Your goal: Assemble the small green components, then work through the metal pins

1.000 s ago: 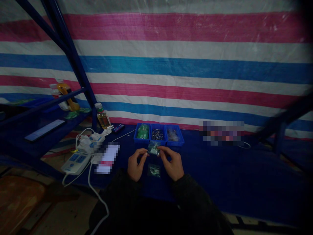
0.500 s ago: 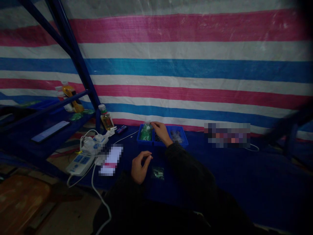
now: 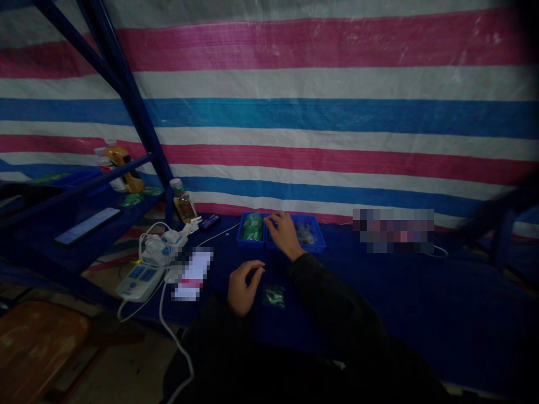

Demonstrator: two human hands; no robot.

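A clear bag point(image 3: 273, 296) is set toward the near edge of the blue table point(image 3: 404, 314), broadly extended rightward. Left hand point(image 3: 244, 289) fingers are curled narrowly beside it; over the middle bin point(image 3: 273, 246), right hand point(image 3: 285, 234) fingers are loosely bent; whether either holds anything cannot be told.

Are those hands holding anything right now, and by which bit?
The left hand shows nothing between thumb and finger. The right hand is at the middle blue bin; whether it grips anything cannot be told.

Left of the fingers point(image 3: 253, 265) I see a power strip point(image 3: 140, 282) and a capped bottle point(image 3: 184, 207), with striped sheeting point(image 3: 337, 118) hanging beyond.
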